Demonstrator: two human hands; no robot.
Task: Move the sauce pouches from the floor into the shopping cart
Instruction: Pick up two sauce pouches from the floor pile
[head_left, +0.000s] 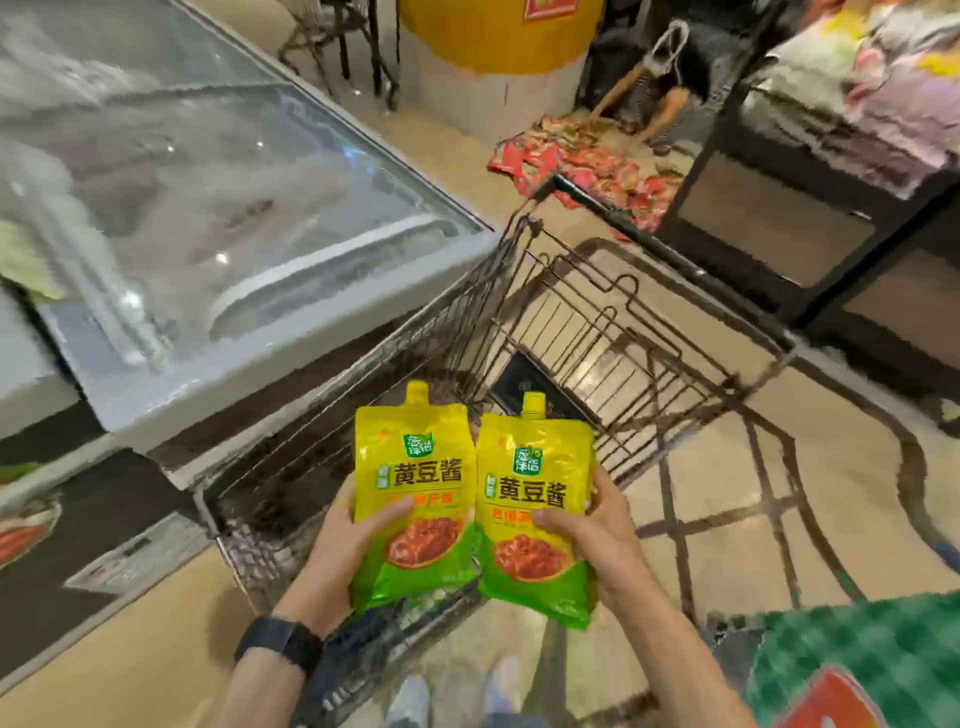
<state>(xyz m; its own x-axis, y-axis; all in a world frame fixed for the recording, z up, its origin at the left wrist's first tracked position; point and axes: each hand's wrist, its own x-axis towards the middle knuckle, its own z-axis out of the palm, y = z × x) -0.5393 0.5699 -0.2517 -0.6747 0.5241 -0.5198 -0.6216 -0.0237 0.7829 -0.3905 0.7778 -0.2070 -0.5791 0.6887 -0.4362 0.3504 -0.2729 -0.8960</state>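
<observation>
Left hand: at 7 o'clock of view. Clamped on the left pouch, thumb across the printed front, fingers out of sight behind it.
Right hand: at 5 o'clock. Clamped on the right pouch, thumb on the front, fingers wrapped round its outer edge.
Left pouch: yellow-green sauce pouch, spout up, roughly upright, label facing the camera. Off the floor, held in the air.
Right pouch: same print, spout up, sitting slightly lower. Its inner edge is touching or just beside the left pouch; cannot tell which.
Pouch position: both at 6 o'clock, held above the near end of the shopping cart, resting on nothing.
Shopping cart: dark wire basket running from 6 o'clock toward 1 o'clock. Floor tiles show through the mesh. A dark flat patch lies low in the basket just beyond the spouts; identity unclear.
Watch: dark band on the left wrist.
Freezer chest: glass-topped, 9 to 11 o'clock, just beside the cart's left wall.
Packet pile: red packets spread on the floor at 1 o'clock, beyond the cart's far end.
Second person: bent over the pile, arms reaching down; blurred.
Shelf unit: dark, at 2 o'clock, right of the cart.
Yellow pillar: at 12 o'clock.
Checked item: green-and-white, at 4 o'clock; too blurred to identify.
</observation>
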